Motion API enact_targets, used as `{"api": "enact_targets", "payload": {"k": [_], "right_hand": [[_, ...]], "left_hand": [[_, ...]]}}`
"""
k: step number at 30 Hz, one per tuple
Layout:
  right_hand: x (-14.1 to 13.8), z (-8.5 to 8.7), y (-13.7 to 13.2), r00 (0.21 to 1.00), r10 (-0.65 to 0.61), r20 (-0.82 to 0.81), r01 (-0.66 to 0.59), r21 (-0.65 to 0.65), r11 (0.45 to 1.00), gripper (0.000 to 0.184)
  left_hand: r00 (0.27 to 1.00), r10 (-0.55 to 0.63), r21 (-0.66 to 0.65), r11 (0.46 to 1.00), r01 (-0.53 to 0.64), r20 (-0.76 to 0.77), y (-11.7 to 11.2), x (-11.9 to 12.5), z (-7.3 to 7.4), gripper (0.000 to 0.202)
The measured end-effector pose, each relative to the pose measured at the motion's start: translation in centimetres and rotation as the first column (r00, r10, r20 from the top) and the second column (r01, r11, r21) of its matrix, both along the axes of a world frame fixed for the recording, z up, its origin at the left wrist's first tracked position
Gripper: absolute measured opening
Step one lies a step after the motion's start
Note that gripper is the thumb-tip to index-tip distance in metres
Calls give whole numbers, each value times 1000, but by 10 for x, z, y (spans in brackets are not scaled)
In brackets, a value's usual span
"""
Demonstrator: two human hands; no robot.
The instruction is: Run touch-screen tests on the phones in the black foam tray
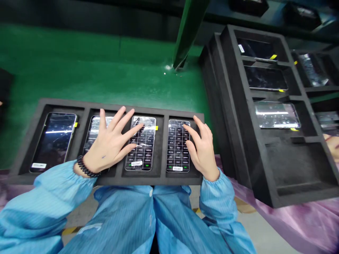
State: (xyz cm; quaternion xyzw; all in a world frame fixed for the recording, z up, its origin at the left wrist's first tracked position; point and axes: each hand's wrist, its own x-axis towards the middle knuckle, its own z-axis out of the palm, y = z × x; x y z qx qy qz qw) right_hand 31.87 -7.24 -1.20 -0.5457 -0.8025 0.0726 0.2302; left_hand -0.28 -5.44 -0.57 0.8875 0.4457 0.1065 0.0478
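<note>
A black foam tray [106, 180] lies in front of me with a phone in each compartment. My left hand [107, 143] is spread over the second phone [91, 131] and reaches a fingertip onto the screen of the third phone [141, 151]. Over the right end of the tray, my right hand [202, 150] has its fingers apart, the index finger at the upper screen of the rightmost phone [178, 148]. Both of these phones show a lit grid menu. At the far left, the first phone [55, 141] has a dark screen and a white label.
To the right stands a stack of black foam trays [270, 148]; its top one holds three phones, and its nearest compartment shows bare foam. A green post [189, 31] rises behind the green table surface [106, 77]. Purple sheeting [299, 222] hangs at the right edge.
</note>
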Motion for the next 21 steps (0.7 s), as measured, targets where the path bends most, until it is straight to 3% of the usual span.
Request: {"api": "enact_targets", "payload": {"k": [5,9,15,21], "right_hand": [[6,13,-8,986,-57,-154,71,92,993,43],[7,27,-14,979,-88,-185,113,131,985,38],[-3,22,7,1000,22,-13,-21,33,999,31],[-17,24,31,986,80,147,-71,-62,996,37]], "left_hand": [[977,102,91,989,-120,185,-12,-2,14,61],[961,195,77,974,-214,198,-19,-2,13,57],[966,238,4,971,-240,102,-6,2,9,43],[975,221,-85,972,-218,20,4,2,12,48]]}}
